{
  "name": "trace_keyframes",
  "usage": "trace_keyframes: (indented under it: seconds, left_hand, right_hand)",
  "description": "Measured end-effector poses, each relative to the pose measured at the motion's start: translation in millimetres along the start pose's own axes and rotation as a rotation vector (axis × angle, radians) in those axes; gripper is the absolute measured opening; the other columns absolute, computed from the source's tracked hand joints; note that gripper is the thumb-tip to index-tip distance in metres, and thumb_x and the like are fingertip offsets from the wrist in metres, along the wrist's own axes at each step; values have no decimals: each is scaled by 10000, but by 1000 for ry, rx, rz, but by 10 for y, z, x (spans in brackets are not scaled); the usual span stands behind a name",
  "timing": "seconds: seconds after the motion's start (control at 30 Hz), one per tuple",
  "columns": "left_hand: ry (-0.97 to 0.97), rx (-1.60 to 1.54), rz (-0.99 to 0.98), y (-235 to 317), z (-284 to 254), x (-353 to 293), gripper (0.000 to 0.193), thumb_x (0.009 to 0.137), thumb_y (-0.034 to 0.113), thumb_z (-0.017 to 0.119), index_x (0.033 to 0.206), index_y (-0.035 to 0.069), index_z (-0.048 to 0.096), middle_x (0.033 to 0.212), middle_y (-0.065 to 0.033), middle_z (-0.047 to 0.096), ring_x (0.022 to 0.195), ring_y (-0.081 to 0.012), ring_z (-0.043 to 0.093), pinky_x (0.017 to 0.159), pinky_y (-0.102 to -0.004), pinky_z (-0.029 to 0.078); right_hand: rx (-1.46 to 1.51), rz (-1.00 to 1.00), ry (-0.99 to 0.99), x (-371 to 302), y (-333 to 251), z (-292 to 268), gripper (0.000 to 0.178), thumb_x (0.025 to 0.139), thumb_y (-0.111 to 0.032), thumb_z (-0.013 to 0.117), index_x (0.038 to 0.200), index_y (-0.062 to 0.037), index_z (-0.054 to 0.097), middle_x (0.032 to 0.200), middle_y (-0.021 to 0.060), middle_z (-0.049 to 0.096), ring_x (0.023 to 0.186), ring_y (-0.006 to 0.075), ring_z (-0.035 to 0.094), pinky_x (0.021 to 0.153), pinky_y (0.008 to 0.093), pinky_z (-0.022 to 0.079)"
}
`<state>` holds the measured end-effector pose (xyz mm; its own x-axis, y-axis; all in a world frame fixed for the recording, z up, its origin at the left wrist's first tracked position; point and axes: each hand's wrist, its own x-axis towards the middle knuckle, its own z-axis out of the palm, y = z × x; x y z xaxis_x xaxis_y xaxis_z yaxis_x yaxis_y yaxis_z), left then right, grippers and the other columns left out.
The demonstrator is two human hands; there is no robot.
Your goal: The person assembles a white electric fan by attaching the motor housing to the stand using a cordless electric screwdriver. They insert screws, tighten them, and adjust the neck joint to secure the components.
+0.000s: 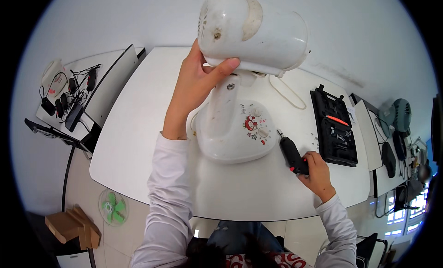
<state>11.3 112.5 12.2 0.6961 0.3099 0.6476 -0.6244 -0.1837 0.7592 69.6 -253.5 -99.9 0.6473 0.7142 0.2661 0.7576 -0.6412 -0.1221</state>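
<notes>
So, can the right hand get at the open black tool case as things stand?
Likely yes: the tool case lies near the right hand with nothing tall between, though that hand holds the black screwdriver and may need freeing.

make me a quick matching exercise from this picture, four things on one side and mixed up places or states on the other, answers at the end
Things
1. white rounded plastic housing
2. black electric screwdriver with red buttons
3. black plastic tool case
4. green plastic fan blades

Places or states
a. lying open near the right edge of the white table
b. down by the tiled floor, left of the person
c. gripped by the left hand
d. touched by the right hand

Pairs: 1-c, 2-d, 3-a, 4-b
</notes>
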Motion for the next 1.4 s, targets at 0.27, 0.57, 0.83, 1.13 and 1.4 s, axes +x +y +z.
trace_keyframes:
  seconds: [0.27,0.57,0.83,1.13,1.4]
  left_hand:
    - [-1,35,-5,34,-24,-15,695,772,297,723,1288,-14,378,1123,-134,565,930,-176,607,770,-293,515]
    - [-17,55,-3,15,7,13,678,770,296,726,1268,-20,393,1127,-142,561,960,-188,605,782,-295,517]
    - [-6,29,-13,15,10,9,680,771,279,728,1268,-32,382,1111,-149,570,930,-199,621,785,-301,519]
    - [-20,25,9,7,17,23,672,770,259,730,1268,-30,383,1114,-156,573,943,-210,621,805,-312,515]
    - [-23,44,8,12,12,22,675,767,273,732,1264,-28,388,1104,-161,575,933,-215,625,790,-311,522]
  right_hand:
    - [976,375,191,41,-748,-120,271,690,49,560,958,36,522,806,113,626,600,122,577,575,245,463]
    - [1257,240,198,226,-1530,-107,434,658,-25,648,1053,54,484,743,61,569,655,88,519,636,229,437]
    - [1234,176,188,348,-1598,-89,447,663,-25,650,1070,49,480,745,68,591,645,98,548,638,237,455]
    - [1191,169,222,395,-1681,-67,416,666,-29,663,1036,29,483,748,80,596,639,120,568,622,250,463]
    - [1129,117,258,416,-1715,-75,414,668,-33,667,1030,27,474,746,90,598,625,147,587,605,260,468]
